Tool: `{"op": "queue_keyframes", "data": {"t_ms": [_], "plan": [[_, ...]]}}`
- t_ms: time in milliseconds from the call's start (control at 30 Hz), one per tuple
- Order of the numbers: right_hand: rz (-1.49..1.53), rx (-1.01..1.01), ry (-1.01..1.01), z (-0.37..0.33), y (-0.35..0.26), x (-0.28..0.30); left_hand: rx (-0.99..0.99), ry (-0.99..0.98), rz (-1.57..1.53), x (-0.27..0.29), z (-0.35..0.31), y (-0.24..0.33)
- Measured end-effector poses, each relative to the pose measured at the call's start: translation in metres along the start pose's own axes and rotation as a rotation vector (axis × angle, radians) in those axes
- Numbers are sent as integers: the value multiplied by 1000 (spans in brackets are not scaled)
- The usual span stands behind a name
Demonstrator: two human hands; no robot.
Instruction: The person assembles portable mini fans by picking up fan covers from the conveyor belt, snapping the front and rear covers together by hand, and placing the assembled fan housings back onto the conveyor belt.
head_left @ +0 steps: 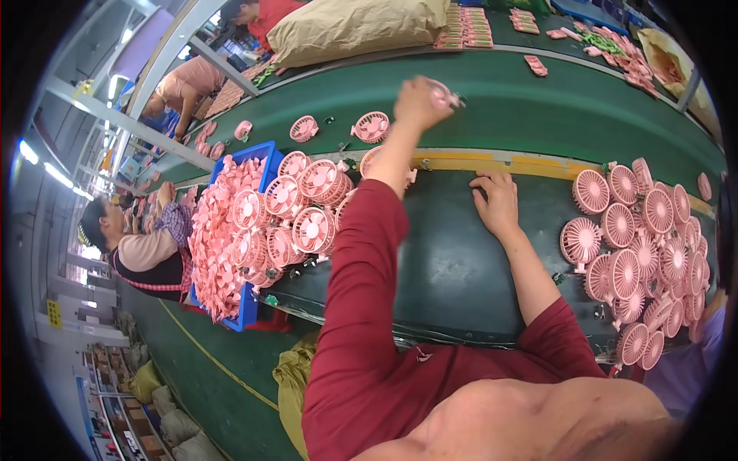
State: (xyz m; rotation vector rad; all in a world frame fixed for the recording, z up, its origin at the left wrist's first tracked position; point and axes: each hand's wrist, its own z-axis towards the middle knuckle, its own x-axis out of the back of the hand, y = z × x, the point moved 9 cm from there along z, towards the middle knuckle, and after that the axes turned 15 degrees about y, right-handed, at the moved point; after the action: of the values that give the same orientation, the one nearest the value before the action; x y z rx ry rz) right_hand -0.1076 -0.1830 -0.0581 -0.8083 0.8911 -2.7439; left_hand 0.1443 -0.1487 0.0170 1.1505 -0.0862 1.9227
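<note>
one round pink plastic fan [441,96] is held above the green conveyor belt [507,100] by the left hand [417,102]; the work seems only partly done.
the left grip is clamped on the fan; whether the belt is touched cannot be told. several loose pink fans [371,127] are already laid along the belt. the right hand [496,201] is rested on the dark worktop [453,261], grip apart, nothing seen held. much appears left: a heap of bladed pink fans [314,229] is piled beside the blue plastic bin [247,309], and slatted pink fan parts [673,260] are stacked at the right.
</note>
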Motion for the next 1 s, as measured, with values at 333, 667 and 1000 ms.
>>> {"op": "queue_keyframes", "data": {"t_ms": [333,667,1000], "plan": [[36,7,9,2,-8,-3,276,-275,300,10,-42,-172],[-14,-2,-28,0,1,-2,75,-162,159,20,-12,-145],[-55,-10,-49,3,1,-6,433,117,340,93,30,-302]]}}
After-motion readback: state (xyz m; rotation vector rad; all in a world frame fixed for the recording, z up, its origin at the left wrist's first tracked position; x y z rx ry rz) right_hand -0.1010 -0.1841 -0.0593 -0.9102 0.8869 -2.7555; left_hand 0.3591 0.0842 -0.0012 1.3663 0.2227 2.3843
